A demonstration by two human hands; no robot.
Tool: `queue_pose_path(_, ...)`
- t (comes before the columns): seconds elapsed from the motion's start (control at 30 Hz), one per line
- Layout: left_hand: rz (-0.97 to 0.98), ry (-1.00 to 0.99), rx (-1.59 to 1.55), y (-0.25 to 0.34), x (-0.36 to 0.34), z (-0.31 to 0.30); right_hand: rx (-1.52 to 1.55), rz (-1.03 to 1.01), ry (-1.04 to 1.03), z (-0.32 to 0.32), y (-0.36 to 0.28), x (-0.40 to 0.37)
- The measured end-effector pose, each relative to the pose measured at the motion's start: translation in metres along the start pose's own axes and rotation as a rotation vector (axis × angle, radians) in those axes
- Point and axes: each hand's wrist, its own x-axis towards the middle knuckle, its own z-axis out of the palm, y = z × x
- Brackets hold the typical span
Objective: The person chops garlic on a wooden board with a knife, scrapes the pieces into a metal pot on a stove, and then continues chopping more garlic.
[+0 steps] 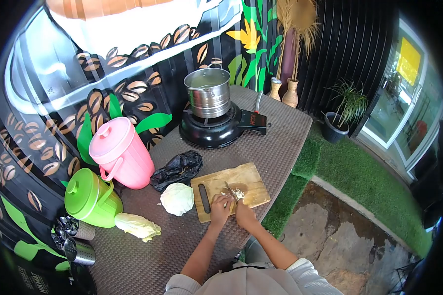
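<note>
On the wooden cutting board [253, 183], my right hand [245, 215] is closed round the handle of a knife [228, 186], its blade pointing away from me. Small pale chopped pieces [238, 193] lie beside the blade. My left hand [220, 207] is just left of the knife, fingers bent and pressed together at the board; what they hold is hidden. A round head of cabbage [177, 199] rests on the table by the board's left side. Farther left lies a long napa cabbage [137, 226].
Behind the board, a steel pot [208, 93] stands on a black gas stove [209, 132]. A black plastic bag [178, 169], a pink lidded jug [125, 155] and a green one [91, 199] line the wall side. Metal utensil holders [79, 251] stand at the left edge of the woven-pattern table [133, 265].
</note>
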Motion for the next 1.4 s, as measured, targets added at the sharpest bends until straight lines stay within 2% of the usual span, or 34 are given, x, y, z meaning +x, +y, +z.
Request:
queue_pose_path(0.1,-0.002,0.007,0.003,-0.005,0.002,0.001,0.029,-0.074,-0.017,-0.006,0.001,-0.006)
queue_pose_path(0.17,0.003,0.008,-0.004,-0.001,0.003,-0.002,0.021,-0.039,0.11,0.003,0.0,-0.017)
queue_pose_path(0.2,0.002,0.008,-0.006,0.001,0.003,-0.003,0.018,-0.037,0.11,0.005,-0.001,-0.014)
queue_pose_path(0.27,0.004,-0.002,0.018,0.005,0.003,-0.005,-0.058,-0.01,0.006,0.003,-0.006,-0.008)
queue_pose_path(0.37,-0.015,0.003,0.013,0.002,0.003,-0.002,-0.046,-0.033,-0.021,-0.013,-0.011,-0.008)
queue_pose_path(0.6,-0.035,0.021,-0.009,0.007,0.002,-0.007,-0.032,-0.026,0.046,0.004,-0.006,0.0)
queue_pose_path(0.7,-0.09,0.034,-0.041,0.006,0.003,-0.007,-0.008,-0.144,-0.024,-0.01,-0.004,0.001)
queue_pose_path(0.87,-0.066,0.067,-0.023,0.005,0.002,-0.004,-0.109,-0.046,0.12,0.015,-0.003,-0.01)
queue_pose_path(1.0,-0.086,0.059,0.001,0.005,0.0,-0.004,-0.109,-0.171,0.044,-0.012,-0.002,-0.003)
queue_pose_path(1.1,-0.161,0.142,-0.053,0.009,0.002,-0.002,-0.186,-0.091,0.001,-0.02,-0.013,-0.019)
queue_pose_path(1.23,-0.041,0.081,0.064,0.005,0.005,-0.003,-0.081,-0.012,0.074,0.003,-0.013,-0.007)
queue_pose_path(1.3,-0.037,0.045,0.061,0.002,0.003,-0.003,-0.038,-0.111,0.049,-0.003,-0.009,-0.004)
queue_pose_path(1.4,-0.024,0.06,0.05,0.004,0.004,-0.002,-0.04,-0.12,-0.011,-0.02,-0.011,-0.012)
